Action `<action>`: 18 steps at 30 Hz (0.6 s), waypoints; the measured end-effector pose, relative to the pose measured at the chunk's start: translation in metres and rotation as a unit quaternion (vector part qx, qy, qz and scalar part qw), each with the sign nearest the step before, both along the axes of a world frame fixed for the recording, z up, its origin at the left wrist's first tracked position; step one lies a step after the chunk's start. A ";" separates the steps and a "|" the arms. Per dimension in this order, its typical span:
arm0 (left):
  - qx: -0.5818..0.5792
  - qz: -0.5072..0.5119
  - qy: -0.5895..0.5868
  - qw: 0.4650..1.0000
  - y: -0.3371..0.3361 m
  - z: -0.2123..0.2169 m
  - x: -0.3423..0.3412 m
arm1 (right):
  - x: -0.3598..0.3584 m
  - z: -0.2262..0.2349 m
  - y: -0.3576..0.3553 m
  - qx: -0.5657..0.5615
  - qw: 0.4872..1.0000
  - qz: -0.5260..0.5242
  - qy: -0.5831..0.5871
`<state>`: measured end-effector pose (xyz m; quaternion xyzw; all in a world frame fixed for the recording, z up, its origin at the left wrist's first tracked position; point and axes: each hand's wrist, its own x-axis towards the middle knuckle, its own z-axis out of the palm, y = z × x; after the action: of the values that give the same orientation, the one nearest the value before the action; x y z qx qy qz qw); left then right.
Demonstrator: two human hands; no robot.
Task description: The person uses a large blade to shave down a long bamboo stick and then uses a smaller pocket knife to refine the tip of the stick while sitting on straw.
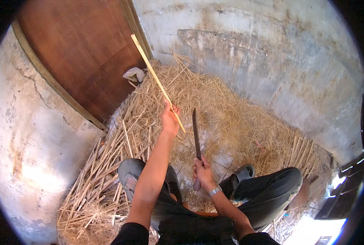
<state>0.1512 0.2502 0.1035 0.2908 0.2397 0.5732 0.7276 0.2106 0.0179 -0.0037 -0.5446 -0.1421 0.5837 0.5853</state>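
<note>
My left hand point(170, 118) is closed around a long, pale yellow strip that looks like split bamboo point(152, 70). The strip slants up and left, its far end near the door and its lower end poking out just past my fingers. In my right hand point(203, 172) is a machete point(196, 132), gripped by its handle with the dark, narrow blade pointing up and away from me. Blade and strip are apart, the blade standing to the right of the strip's lower end. A metal-banded watch point(215, 190) is on my right wrist.
Shavings point(227, 102) cover much of the floor ahead. Pale split sticks point(94, 179) lie piled at the left, more point(304, 149) at the right. A brown wooden door point(84, 49), a stained wall point(263, 53) and a whitish bag point(133, 74) stand beyond. My bent knees flank the work spot.
</note>
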 end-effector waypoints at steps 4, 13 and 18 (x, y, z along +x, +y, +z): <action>-0.013 0.025 -0.033 0.999 -0.005 0.001 0.002 | -0.002 0.023 -0.004 0.013 1.000 0.014 -0.011; -0.041 0.075 -0.068 0.994 -0.010 -0.009 0.001 | -0.024 0.061 0.017 0.079 0.968 0.070 -0.229; -0.044 0.079 -0.041 0.995 0.004 -0.019 -0.022 | -0.029 -0.072 -0.011 0.108 0.898 0.034 -0.426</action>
<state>0.1296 0.2543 0.0840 0.2153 0.2570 0.6291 0.7013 0.1814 0.0072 -0.0757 -0.6692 -0.4585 0.2970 0.5038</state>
